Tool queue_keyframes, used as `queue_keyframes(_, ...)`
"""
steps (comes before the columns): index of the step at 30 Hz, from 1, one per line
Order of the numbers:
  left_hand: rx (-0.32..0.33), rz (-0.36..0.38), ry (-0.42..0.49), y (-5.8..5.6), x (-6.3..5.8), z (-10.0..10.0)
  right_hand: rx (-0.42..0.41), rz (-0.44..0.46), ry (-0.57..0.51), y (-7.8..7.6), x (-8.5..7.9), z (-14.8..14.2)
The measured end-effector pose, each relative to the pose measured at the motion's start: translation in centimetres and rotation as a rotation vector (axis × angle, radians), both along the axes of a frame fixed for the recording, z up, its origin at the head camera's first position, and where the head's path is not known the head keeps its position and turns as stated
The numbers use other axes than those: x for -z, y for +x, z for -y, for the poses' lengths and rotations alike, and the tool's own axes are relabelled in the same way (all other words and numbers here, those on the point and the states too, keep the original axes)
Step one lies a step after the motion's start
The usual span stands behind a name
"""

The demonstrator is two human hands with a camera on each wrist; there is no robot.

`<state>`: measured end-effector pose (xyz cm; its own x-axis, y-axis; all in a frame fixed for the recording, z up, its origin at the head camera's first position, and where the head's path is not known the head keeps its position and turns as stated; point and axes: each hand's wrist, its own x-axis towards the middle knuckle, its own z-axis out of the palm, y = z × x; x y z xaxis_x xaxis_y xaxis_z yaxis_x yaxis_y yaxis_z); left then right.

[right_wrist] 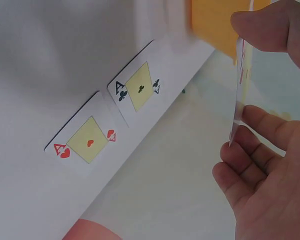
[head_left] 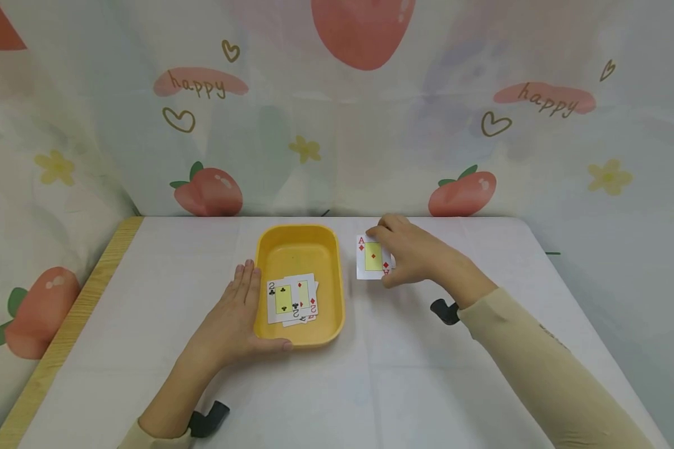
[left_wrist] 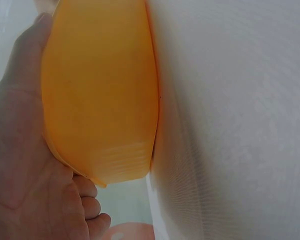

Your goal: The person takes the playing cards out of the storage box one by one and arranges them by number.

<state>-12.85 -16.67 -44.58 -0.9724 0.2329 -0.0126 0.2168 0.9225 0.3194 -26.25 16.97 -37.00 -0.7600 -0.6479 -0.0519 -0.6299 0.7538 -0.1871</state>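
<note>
Right of centre in the head view, we are seeing the right hand (head_left: pixel 414 251) pinching the ace of diamonds (head_left: pixel 373 256) between thumb and fingers. Left of centre, the left hand (head_left: pixel 230 315) is laying straight fingers along the left side of the yellow tray (head_left: pixel 300 251), its thumb at the lower edge. Inside, the 2 of clubs (head_left: pixel 281 304) is partly covering the 2 of diamonds (head_left: pixel 307 292). On the left of the right wrist view, we are finding the ace of hearts (right_wrist: pixel 89 142) and ace of clubs (right_wrist: pixel 141 89) lying side by side on the white tablecloth (right_wrist: pixel 35 90). A fruit-printed backdrop (head_left: pixel 371 168) is hanging behind.
</note>
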Motion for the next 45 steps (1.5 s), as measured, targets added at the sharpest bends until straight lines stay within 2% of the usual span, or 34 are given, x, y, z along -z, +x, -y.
queue_keyframes(8,-0.003,0.000,0.013,0.0,0.0,-0.2,0.061,0.002,0.045,-0.1,0.0,-1.6)
queue_keyframes(18,0.000,0.000,0.005,0.0,-0.1,-0.1,0.097,-0.002,0.034,-0.7,0.2,-3.5)
queue_keyframes(26,0.006,-0.003,0.009,-0.1,-0.1,-0.1,0.155,0.046,0.058,-1.2,0.6,-5.2)
queue_keyframes(35,0.001,0.001,0.009,0.0,0.0,-0.1,0.174,0.046,0.044,-1.8,0.8,-6.8)
queue_keyframes(45,-0.005,0.003,0.004,0.0,0.1,0.0,0.198,0.086,0.028,-2.3,1.2,-8.3)
